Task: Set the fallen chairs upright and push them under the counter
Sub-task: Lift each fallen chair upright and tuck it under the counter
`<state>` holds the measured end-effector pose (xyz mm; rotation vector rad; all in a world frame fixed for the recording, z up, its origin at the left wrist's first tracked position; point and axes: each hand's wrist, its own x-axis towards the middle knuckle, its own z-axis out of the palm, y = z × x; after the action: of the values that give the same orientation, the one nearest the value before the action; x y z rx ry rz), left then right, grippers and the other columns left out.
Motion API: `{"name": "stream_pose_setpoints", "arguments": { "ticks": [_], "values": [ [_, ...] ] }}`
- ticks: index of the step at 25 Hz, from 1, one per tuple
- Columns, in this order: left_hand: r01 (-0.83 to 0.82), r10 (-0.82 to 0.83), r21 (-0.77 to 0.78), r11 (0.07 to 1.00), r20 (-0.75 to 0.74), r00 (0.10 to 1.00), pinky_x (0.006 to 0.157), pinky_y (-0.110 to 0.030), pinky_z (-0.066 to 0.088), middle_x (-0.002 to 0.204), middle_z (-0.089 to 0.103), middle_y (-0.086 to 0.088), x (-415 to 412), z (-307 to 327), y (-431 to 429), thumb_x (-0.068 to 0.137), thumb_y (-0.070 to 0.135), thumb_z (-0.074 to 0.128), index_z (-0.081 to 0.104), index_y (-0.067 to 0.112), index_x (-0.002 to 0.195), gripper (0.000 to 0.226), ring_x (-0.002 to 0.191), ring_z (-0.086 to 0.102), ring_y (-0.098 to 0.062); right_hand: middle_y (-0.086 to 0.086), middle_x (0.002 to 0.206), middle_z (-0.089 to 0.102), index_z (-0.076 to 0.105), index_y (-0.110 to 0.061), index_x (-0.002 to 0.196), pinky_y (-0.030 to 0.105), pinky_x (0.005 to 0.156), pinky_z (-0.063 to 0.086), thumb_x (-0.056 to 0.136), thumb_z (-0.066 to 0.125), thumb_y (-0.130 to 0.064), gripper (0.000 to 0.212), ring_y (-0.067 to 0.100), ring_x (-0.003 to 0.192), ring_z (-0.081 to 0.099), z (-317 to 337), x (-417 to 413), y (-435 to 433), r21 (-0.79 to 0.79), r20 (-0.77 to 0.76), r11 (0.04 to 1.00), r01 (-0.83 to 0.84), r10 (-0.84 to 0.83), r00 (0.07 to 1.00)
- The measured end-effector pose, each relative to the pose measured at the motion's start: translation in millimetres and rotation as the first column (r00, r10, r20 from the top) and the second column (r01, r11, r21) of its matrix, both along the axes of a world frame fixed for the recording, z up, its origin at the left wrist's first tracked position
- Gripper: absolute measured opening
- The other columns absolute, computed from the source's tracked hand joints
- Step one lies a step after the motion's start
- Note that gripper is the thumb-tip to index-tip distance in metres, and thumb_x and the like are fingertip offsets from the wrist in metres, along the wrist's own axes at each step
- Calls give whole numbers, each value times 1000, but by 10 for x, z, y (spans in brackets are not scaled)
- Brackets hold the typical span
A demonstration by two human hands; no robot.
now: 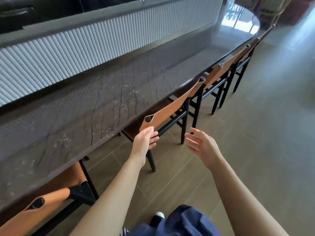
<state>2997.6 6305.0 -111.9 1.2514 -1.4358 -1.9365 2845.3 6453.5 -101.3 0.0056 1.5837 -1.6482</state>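
A long surface (105,92) of dark brown stone, matte and veined with pale cracks, runs from 8 o'clock up to 1 o'clock, where its rounded end turns glossy with window glare. Behind it stands a white fluted panel (85,48) of narrow vertical ribs.

The nearest chair (172,106) stands upright at the middle of the view, its seat tucked under the surface's edge. It has a thin black round-bar frame and a tan leather band stretched as a backrest, wrapped around black post ends. The left hand (144,141) is open, fingers loosely curved, with its fingertips touching the lower edge of the leather band at the chair's left post. The right hand (201,144) is open too, palm turned inward and fingers spread, hanging in the air just to the 3 o'clock side of the chair, touching nothing.

A second chair (216,77) and a third chair (245,55) of the same make stand upright toward 1 o'clock, also tucked against the surface. At 7 o'clock another chair (42,206) shows its tan band and black post cap close to the camera.

The floor (255,133) is of large grey-brown rectangular tiles with thin pale joints. At 6 o'clock lie folds of navy blue fabric (184,222) and a dark shoe (157,218) with a white toe.
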Motion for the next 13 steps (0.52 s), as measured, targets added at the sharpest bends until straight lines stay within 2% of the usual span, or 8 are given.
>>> {"name": "stream_pose_setpoints", "arguments": {
  "ticks": [6, 9, 13],
  "values": [
    [-16, 14, 30, 999, 44, 999, 75, -23, 55, 106, 70, 7, -695, -122, -46, 99, 34, 49, 58, 23, 122, 27, 96, 69, -10, 7, 108, 74, 65, -16, 120, 37, 83, 55, 97, 54, -27, 27, 24, 108, 66, -133, -756, -208, 16, 21, 997, -73, 72, 997],
    [-117, 113, 86, 989, 46, 992, 79, -27, 56, 106, 70, 5, -1072, -166, -31, 99, 33, 49, 58, 19, 124, 29, 96, 69, -12, 7, 107, 74, 64, -15, 119, 35, 78, 55, 96, 58, -27, 27, 25, 108, 67, -186, -1224, -302, 29, 55, 986, -165, 164, 985],
    [-287, 286, 189, 939, 33, 958, 79, -30, 57, 107, 70, 3, -1489, -207, 31, 99, 34, 49, 56, 17, 130, 36, 96, 70, -15, 6, 104, 75, 64, -15, 119, 36, 78, 56, 94, 60, -27, 28, 24, 107, 68, -219, -1822, -421, 69, 79, 959, -276, 270, 960]
  ]
}}
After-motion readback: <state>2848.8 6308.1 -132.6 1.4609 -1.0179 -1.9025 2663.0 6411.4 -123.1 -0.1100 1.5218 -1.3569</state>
